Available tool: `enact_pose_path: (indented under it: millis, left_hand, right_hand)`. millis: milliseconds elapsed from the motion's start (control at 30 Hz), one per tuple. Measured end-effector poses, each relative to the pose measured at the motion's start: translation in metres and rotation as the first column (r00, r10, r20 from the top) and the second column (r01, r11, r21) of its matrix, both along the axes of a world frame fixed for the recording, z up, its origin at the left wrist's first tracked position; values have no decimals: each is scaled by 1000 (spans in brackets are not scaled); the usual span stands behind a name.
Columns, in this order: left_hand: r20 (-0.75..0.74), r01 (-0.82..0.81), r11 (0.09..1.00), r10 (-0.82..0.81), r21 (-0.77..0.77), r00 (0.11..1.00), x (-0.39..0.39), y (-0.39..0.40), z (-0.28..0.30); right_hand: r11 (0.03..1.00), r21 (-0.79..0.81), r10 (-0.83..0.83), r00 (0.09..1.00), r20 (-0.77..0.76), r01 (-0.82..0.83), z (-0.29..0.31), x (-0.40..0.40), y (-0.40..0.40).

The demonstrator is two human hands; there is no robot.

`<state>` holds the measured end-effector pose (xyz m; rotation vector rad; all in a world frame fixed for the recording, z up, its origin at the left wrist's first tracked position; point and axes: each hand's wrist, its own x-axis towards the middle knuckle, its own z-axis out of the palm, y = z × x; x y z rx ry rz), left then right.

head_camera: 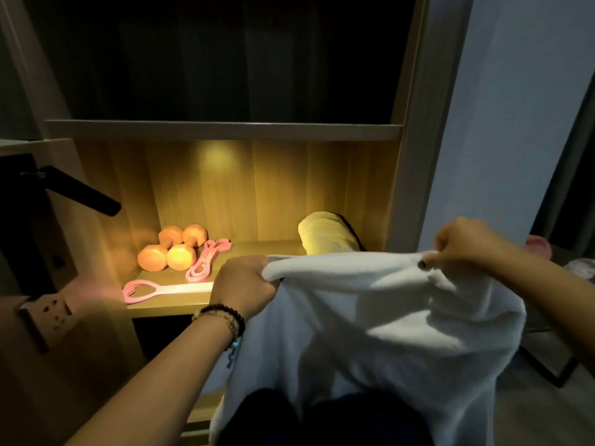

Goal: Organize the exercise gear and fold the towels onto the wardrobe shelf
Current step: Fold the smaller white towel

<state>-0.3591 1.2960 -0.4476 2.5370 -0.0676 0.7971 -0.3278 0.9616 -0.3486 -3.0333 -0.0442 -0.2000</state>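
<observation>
A white towel [370, 320] hangs spread in front of the lit wardrobe shelf [167, 309]. My left hand [243, 283] grips its upper left edge and my right hand [463, 241] pinches its upper right edge. On the shelf's left lie two orange dumbbells [172, 247], a pink resistance band [207, 260] and a pink figure-eight stretcher [161, 289] near the front edge. A rolled yellow towel [328, 233] lies at the back right, partly hidden by the white towel.
An open wardrobe door with a black handle [80, 189] stands at the left. A wall socket [48, 315] sits below it. The dark upper compartment [225, 59] is above. A pink object [539, 246] shows at the far right.
</observation>
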Motion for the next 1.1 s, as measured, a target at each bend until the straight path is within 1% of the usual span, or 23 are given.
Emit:
enact_pose_path:
  millis: [33, 67, 100, 133, 200, 267, 300, 333, 400, 500, 533, 567, 600, 633, 700, 767, 833, 867, 933, 1033, 1067, 1100]
  left_hand:
    - [16, 24, 996, -26, 90, 1000, -4, -5, 8]
    - [39, 53, 983, -61, 179, 997, -7, -10, 14]
    - [71, 77, 963, -98, 260, 993, -10, -16, 22]
    - [121, 112, 939, -159, 325, 980, -13, -21, 27]
    - [182, 184, 911, -265, 369, 947, -23, -31, 38]
    - [133, 246, 882, -322, 401, 937, -29, -36, 48]
    - [83, 275, 862, -340, 427, 937, -31, -37, 51]
    - [47, 319, 841, -375, 436, 926, -32, -35, 53]
    - [26, 386, 809, -442, 443, 897, -36, -30, 53]
    - [21, 424, 783, -486, 454, 874, -39, -25, 50]
    - [3, 445, 779, -497, 442, 868, -41, -26, 50]
    - [-9, 459, 774, -506, 436, 862, -41, -26, 50]
    - [-4, 468, 764, -521, 443, 854, -42, -27, 50]
    - [9, 470, 752, -534, 461, 845, -43, -28, 50]
    - [16, 464, 727, -546, 507, 838, -46, -31, 47]
    - [59, 468, 726, -570, 505, 820, -46, -32, 42]
    - [73, 521, 738, -603, 430, 794, -47, -31, 37]
    - [52, 550, 743, -611, 382, 790, -48, -30, 34]
    - [-68, 606, 745, -614, 278, 786, -51, -30, 25]
    - [-238, 642, 766, -616, 42, 751, -56, -27, 6]
    - [-279, 637, 771, -613, -7, 739, -57, -25, 1]
    - [-305, 632, 775, -608, -25, 733, -59, -22, -3]
  right_hand:
    - [993, -113, -53, 996, -73, 44, -9, -4, 5]
    - [984, -172, -55, 994, -98, 37, -19, -9, 12]
    - [987, -162, -1, 996, -88, -13, -26, -15, 22]
    - [989, -106, 93, 994, -66, -99, -32, -22, 33]
    - [950, 99, 302, 951, -65, -295, -34, -39, 60]
    - [856, 306, 459, 885, -78, -417, -33, -56, 85]
    - [812, 372, 514, 853, -94, -449, -36, -61, 93]
    - [781, 415, 554, 825, -115, -466, -41, -62, 97]
    - [726, 501, 611, 776, -155, -471, -44, -67, 100]
    - [594, 719, 616, 779, -119, -360, -38, -70, 94]
    - [563, 755, 610, 785, -107, -336, -39, -72, 94]
    - [560, 757, 610, 786, -102, -337, -41, -76, 98]
    - [579, 735, 609, 786, -101, -354, -46, -80, 103]
    - [608, 687, 601, 796, -70, -398, -54, -83, 111]
    - [692, 546, 523, 849, 71, -472, -69, -83, 122]
    - [753, 449, 433, 876, 212, -481, -77, -74, 120]
    - [778, 410, 370, 874, 314, -477, -75, -67, 114]
    - [782, 398, 355, 868, 347, -479, -73, -68, 112]
    - [790, 361, 357, 851, 386, -495, -74, -74, 110]
    - [795, 283, 406, 817, 410, -537, -82, -87, 113]
    - [799, 257, 414, 806, 422, -544, -85, -89, 114]
    - [803, 236, 418, 799, 433, -548, -90, -89, 115]
